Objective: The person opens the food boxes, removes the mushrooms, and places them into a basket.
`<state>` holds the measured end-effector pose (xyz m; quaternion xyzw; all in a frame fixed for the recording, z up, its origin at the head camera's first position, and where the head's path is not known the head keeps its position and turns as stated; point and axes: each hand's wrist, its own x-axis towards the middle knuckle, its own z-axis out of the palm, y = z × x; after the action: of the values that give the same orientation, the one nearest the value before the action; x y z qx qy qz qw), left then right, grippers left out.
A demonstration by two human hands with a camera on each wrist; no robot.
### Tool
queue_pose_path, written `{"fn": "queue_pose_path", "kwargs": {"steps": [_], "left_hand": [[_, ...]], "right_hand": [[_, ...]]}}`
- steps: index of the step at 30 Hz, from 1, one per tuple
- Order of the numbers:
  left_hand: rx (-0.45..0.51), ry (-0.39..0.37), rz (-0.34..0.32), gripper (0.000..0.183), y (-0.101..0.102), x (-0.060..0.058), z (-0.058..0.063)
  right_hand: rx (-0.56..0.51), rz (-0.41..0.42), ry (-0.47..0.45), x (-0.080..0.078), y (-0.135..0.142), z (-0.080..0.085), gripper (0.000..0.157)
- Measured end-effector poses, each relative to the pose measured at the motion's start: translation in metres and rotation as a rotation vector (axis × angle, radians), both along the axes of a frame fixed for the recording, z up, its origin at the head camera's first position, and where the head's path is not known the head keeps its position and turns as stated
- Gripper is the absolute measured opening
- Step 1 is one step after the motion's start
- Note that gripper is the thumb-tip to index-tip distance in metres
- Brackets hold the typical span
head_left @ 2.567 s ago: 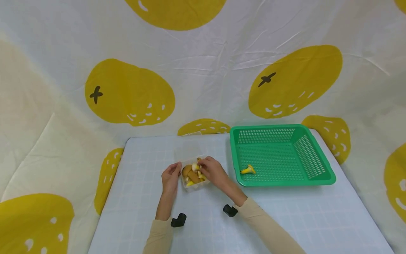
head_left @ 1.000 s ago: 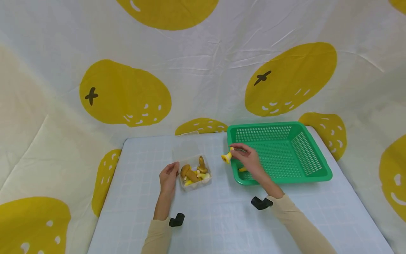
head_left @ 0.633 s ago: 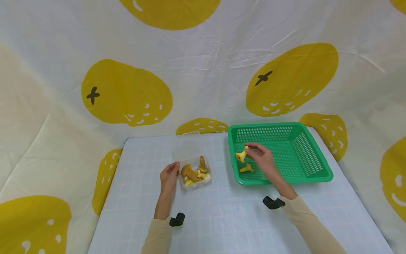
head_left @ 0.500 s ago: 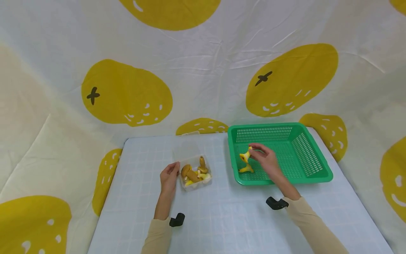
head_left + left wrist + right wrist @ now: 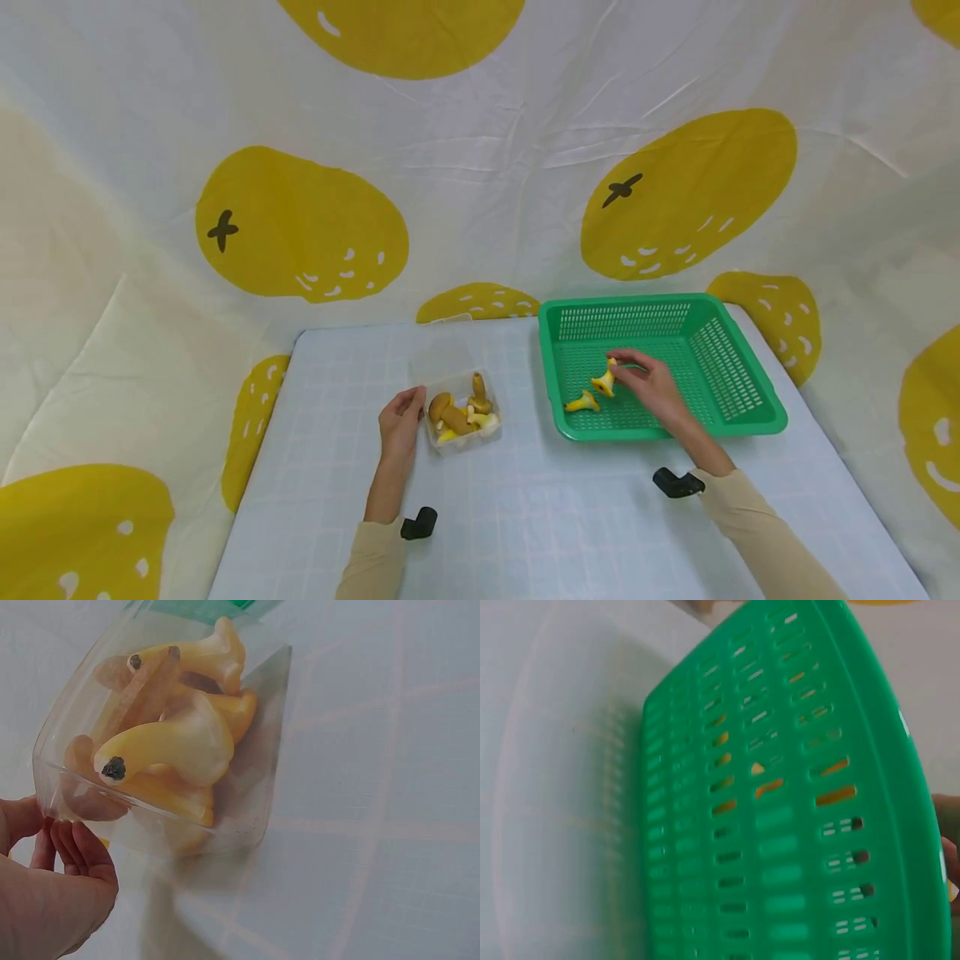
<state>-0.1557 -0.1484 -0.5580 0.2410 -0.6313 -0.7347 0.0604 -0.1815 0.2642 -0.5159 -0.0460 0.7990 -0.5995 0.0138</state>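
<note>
My left hand (image 5: 399, 427) pinches the left rim of a clear plastic box (image 5: 468, 443); the left wrist view shows the thumb and fingertips at its corner. Inside lie several mushrooms, among them a brown-capped mushroom (image 5: 441, 405) and a pale yellow trumpet-shaped one (image 5: 176, 742). Between thumb and fingers, my right hand (image 5: 654, 392) holds a yellow mushroom (image 5: 604, 380) by its stem end, cap down, within the left part of a green basket (image 5: 550, 367). Beside it, another yellow mushroom (image 5: 582, 402) lies on the basket floor. The basket wall (image 5: 776, 847) mostly blocks the right wrist view.
The box's clear lid (image 5: 441, 357) lies folded back behind it. Under everything is a table with a pale checked cloth (image 5: 495, 533). A hanging curtain (image 5: 480, 200) with large yellow fruit prints rises behind the table.
My right hand has carried the yellow mushroom from the box rightward into the basket area, past the mushroom lying there, and turned its cap downward. My left hand has stayed at the box.
</note>
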Motion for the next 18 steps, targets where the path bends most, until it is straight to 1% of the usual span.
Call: {"fn": "queue_pose_path", "kwargs": {"steps": [6, 11, 14, 18], "left_hand": [[0.008, -0.005, 0.001, 0.030, 0.000, 0.000, 0.003], [0.018, -0.001, -0.012, 0.033, -0.001, 0.001, 0.004], [0.015, -0.006, -0.016, 0.034, 0.000, 0.001, 0.004], [0.010, -0.010, -0.005, 0.033, 0.001, 0.002, 0.003]], "right_hand": [[0.142, 0.071, -0.016, -0.002, 0.010, 0.001, 0.035], [0.249, 0.145, 0.001, -0.006, 0.015, -0.002, 0.032], [0.325, 0.186, 0.006, -0.009, 0.016, -0.005, 0.029], [0.423, 0.271, -0.005, -0.014, 0.016, -0.013, 0.026]]}}
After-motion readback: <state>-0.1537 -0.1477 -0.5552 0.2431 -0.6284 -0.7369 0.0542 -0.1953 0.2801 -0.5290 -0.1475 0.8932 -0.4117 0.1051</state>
